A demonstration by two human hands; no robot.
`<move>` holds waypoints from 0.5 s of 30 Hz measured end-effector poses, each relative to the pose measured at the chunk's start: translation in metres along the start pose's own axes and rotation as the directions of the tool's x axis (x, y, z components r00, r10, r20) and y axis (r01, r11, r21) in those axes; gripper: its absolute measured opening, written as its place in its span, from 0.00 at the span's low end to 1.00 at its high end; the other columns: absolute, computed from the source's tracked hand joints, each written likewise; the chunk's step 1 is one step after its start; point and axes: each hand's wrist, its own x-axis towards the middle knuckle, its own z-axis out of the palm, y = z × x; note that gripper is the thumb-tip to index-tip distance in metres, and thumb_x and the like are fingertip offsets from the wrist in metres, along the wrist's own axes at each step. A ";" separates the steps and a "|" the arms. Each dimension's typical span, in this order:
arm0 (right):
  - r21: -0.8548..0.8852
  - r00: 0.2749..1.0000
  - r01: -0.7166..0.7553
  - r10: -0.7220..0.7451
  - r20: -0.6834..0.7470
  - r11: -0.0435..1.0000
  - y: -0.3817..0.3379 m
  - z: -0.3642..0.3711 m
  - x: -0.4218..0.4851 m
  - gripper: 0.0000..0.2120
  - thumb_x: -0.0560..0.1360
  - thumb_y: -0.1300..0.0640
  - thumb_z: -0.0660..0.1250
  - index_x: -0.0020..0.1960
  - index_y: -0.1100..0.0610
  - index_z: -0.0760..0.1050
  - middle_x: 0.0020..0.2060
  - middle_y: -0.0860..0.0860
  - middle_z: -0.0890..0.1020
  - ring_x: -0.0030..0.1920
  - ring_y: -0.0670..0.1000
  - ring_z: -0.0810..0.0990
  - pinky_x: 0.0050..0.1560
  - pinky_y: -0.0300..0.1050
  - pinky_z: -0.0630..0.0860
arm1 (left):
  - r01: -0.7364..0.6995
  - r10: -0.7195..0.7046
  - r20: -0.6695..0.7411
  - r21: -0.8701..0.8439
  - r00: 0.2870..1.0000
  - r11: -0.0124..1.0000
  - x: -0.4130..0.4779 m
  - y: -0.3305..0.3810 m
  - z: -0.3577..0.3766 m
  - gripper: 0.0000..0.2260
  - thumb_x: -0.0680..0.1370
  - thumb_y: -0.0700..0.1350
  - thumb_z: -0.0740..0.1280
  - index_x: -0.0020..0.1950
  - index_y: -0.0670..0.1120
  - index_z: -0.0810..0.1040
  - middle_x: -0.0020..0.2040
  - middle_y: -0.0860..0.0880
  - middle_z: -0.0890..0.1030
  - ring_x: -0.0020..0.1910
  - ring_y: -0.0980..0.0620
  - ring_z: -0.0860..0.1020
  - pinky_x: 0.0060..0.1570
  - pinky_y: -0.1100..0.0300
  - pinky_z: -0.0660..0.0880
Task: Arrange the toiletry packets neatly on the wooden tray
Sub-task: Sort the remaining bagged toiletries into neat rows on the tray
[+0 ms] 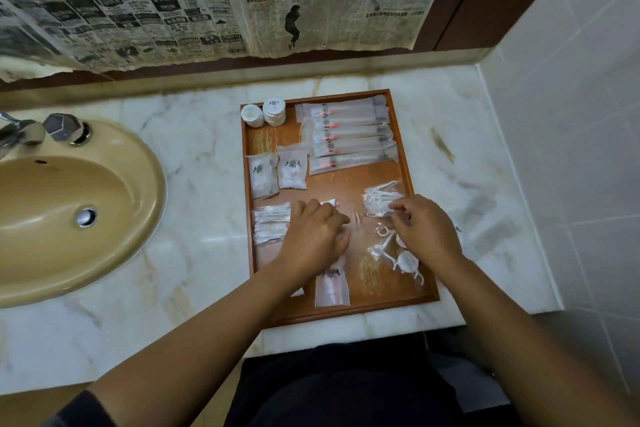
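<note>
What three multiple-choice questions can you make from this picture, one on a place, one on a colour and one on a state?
1. Where on the wooden tray are the round white stacks? A far left corner; B near right corner; C centre.
2. What colour is the sink? A blue; B tan; C black.
3. How do the long packets lie? A upright; B scattered off the tray; C flat, side by side.

Answers: 1 A, the stacks sit against the tray's far left rim. 2 B, the sink is plainly tan. 3 C, the long packets lie flat in a row at the far right.
</note>
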 end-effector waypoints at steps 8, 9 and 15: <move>-0.328 0.998 -0.032 0.050 0.046 0.944 0.024 0.016 -0.055 0.10 0.72 0.46 0.73 0.49 0.51 0.85 0.45 0.51 0.85 0.43 0.55 0.82 0.44 0.50 0.79 | -0.221 0.181 0.308 0.100 0.934 0.970 0.019 0.051 0.034 0.15 0.72 0.58 0.72 0.55 0.52 0.84 0.47 0.49 0.83 0.49 0.44 0.78 0.52 0.48 0.62; -0.346 0.997 -0.046 0.065 0.045 0.937 0.026 0.018 -0.060 0.13 0.70 0.46 0.76 0.51 0.52 0.84 0.45 0.52 0.85 0.43 0.56 0.82 0.43 0.51 0.79 | -0.237 0.198 0.309 0.093 0.930 0.967 0.021 0.054 0.037 0.15 0.72 0.57 0.73 0.55 0.52 0.84 0.47 0.49 0.82 0.49 0.44 0.78 0.51 0.48 0.62; -0.473 0.991 -0.066 0.114 0.074 0.878 0.035 0.025 -0.068 0.14 0.67 0.47 0.79 0.46 0.53 0.82 0.38 0.51 0.82 0.38 0.55 0.81 0.39 0.49 0.75 | -0.332 0.297 0.274 0.091 0.915 0.939 0.025 0.054 0.048 0.11 0.73 0.53 0.73 0.53 0.55 0.86 0.44 0.48 0.79 0.46 0.44 0.76 0.49 0.49 0.62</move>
